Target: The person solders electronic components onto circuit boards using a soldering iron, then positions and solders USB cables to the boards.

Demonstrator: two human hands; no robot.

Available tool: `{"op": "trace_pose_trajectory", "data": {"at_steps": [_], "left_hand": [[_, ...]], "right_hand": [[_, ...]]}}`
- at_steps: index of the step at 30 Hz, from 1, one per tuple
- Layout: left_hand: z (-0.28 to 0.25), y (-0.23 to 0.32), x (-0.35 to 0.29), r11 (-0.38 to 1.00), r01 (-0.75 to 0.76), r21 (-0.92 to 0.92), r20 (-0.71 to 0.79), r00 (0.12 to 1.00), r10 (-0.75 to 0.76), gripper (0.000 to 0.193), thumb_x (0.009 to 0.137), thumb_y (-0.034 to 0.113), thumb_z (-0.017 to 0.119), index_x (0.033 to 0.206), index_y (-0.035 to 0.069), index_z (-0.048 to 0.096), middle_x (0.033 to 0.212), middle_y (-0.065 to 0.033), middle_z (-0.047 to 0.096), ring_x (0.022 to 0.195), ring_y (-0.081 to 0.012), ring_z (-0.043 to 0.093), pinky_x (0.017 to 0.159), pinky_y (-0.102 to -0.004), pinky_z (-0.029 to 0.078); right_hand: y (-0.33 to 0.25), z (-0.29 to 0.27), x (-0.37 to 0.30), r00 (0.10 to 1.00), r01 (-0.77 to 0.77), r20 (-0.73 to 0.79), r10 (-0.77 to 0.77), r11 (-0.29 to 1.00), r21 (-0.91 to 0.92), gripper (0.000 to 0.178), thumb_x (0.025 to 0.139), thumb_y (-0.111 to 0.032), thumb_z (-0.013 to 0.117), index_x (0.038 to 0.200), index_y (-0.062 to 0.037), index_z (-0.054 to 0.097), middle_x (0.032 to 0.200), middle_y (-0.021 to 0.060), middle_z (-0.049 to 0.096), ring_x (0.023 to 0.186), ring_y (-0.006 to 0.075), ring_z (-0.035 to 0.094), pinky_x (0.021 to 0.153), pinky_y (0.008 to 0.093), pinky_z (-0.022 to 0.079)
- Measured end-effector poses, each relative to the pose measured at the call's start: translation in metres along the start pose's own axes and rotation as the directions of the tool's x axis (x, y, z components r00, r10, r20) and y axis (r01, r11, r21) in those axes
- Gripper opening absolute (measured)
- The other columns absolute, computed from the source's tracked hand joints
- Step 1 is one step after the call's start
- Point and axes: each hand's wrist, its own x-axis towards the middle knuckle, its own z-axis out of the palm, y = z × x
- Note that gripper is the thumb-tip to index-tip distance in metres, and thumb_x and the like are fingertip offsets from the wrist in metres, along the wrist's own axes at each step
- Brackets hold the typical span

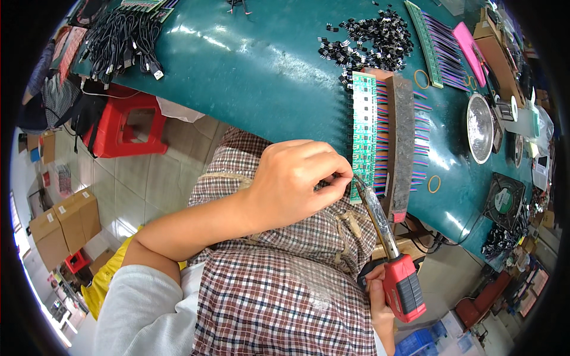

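My left hand [303, 178] is closed in a pinch at the left edge of a green circuit board panel [364, 113]. What its fingertips hold, if anything, is too small to make out. My right hand [378, 293], partly hidden, is wrapped round the red and black handle of a soldering iron [404, 288]. The iron's tip meets the panel's edge right beside my left fingertips. Thin coloured wires [382, 130] run from the panel's right side under a dark grey bar [402, 148]. Small black parts line the panel's left edge.
A pile of small black connectors [380, 35] lies beyond the panel. Another wired board [426, 47], a silver bowl [480, 129] and a small fan [504, 200] sit to the right. Bundled black cables [122, 47] lie far left; a red stool [132, 126] stands below the green table [255, 65].
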Motion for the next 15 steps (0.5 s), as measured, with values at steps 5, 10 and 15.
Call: {"op": "trace_pose_trajectory", "data": {"at_steps": [5,10,15], "left_hand": [[-0.0005,-0.0005,0.0005,1.000,-0.005,0.016,0.008,1.000,0.005,0.013,0.079,0.000,0.085,0.088,0.005,0.077,0.084,-0.0069,0.076,0.071,-0.0186,0.074,0.062,-0.0300,0.059],[-0.0002,-0.0001,0.0004,1.000,-0.001,0.010,0.016,1.000,0.001,0.012,0.079,0.001,0.085,0.087,0.005,0.077,0.085,-0.0062,0.077,0.071,-0.0180,0.074,0.062,-0.0302,0.059],[-0.0011,0.0009,0.0007,1.000,0.007,0.011,0.017,1.000,-0.007,0.012,0.079,0.000,0.085,0.087,0.005,0.077,0.085,-0.0065,0.077,0.071,-0.0180,0.074,0.061,-0.0298,0.059]], "right_hand": [[0.0049,-0.0026,-0.0037,0.999,-0.018,0.031,0.019,1.000,-0.011,0.011,0.077,-0.001,0.073,0.087,-0.0020,0.070,0.078,0.0090,0.072,0.070,0.0297,0.070,0.068,0.0387,0.056],[0.0004,0.0009,-0.0040,0.997,0.007,-0.081,-0.006,1.000,0.006,0.011,0.074,0.001,0.073,0.085,-0.0022,0.070,0.077,0.0097,0.071,0.068,0.0300,0.069,0.067,0.0383,0.056],[0.0102,-0.0029,-0.0094,0.999,0.019,-0.049,-0.022,0.999,-0.043,0.012,0.073,0.002,0.075,0.084,-0.0025,0.071,0.078,0.0102,0.071,0.068,0.0306,0.069,0.067,0.0385,0.057]]}}
